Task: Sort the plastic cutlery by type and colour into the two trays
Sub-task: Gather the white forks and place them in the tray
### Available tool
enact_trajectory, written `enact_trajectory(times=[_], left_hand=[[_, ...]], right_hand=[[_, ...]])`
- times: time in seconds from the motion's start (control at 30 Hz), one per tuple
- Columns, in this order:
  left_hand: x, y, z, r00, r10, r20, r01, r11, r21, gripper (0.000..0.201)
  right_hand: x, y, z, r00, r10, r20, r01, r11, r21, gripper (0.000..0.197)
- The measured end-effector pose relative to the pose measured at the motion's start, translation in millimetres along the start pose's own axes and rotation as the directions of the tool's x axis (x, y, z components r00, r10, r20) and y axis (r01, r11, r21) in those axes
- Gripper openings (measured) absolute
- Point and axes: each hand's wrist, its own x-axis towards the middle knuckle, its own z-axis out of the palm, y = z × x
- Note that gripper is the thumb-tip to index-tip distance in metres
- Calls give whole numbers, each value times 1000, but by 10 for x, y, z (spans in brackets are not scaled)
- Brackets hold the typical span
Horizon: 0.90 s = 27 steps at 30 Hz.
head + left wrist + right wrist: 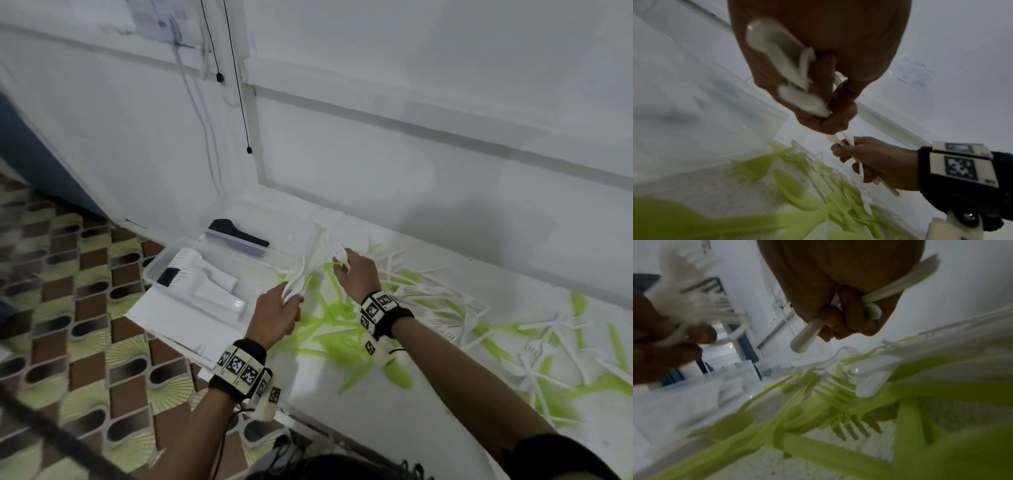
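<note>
My left hand (289,303) grips a bundle of white forks (303,274) by their handles, just right of the near clear tray (150,270). In the left wrist view those handles (777,48) lie across my palm. Close beside it, my right hand (342,269) holds white forks (340,254) above the pile, with one handle (805,337) poking out of its fist (846,321). The near tray holds stacked white cutlery (205,284). A second clear tray (308,233) stands behind it by the wall. Green cutlery (335,329) and white cutlery (428,294) lie mixed on the white surface.
A black object (239,236) lies in the far tray. A white wall (411,137) runs behind the surface, with black cords (239,102) hanging down it. Patterned floor (85,325) lies to the left, beyond the surface's edge. More scattered cutlery (565,359) spreads to the right.
</note>
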Motion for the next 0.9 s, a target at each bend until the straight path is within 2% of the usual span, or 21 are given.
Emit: enact_trajectory(times=[0.1, 0.23, 0.37, 0.5, 0.63, 0.7, 0.77, 0.83, 0.9], left_hand=[[-28, 1, -124, 997, 56, -47, -60, 995, -85, 17], [50, -114, -215, 993, 13, -116, -36, 980, -195, 23], [56, -127, -225, 998, 52, -27, -58, 963, -263, 16], [43, -81, -217, 996, 80, 39, -66, 954, -294, 12], [73, -70, -232, 998, 63, -22, -66, 959, -275, 24], [86, -52, -241, 998, 45, -50, -58, 953, -297, 23], [96, -56, -246, 997, 27, -70, -47, 953, -299, 22], [96, -91, -239, 997, 17, -74, -38, 954, -296, 22], [86, -128, -233, 997, 15, -76, -37, 955, -294, 23]], right_hand=[[130, -27, 102, 995, -37, 88, 49, 989, -141, 48], [253, -81, 156, 982, -21, 189, 42, 993, -109, 51], [324, -92, 176, 967, 97, 236, -67, 989, -130, 52], [363, -105, 173, 954, 134, 270, -98, 985, -143, 50], [415, -132, 163, 936, 303, 178, -304, 952, -25, 44], [446, -167, 162, 900, 426, 86, -434, 892, 123, 39], [472, -197, 188, 852, 519, 69, -520, 825, 223, 39], [506, -198, 288, 836, 533, 129, -547, 792, 269, 46], [537, -208, 406, 850, 508, 137, -525, 802, 286, 52]])
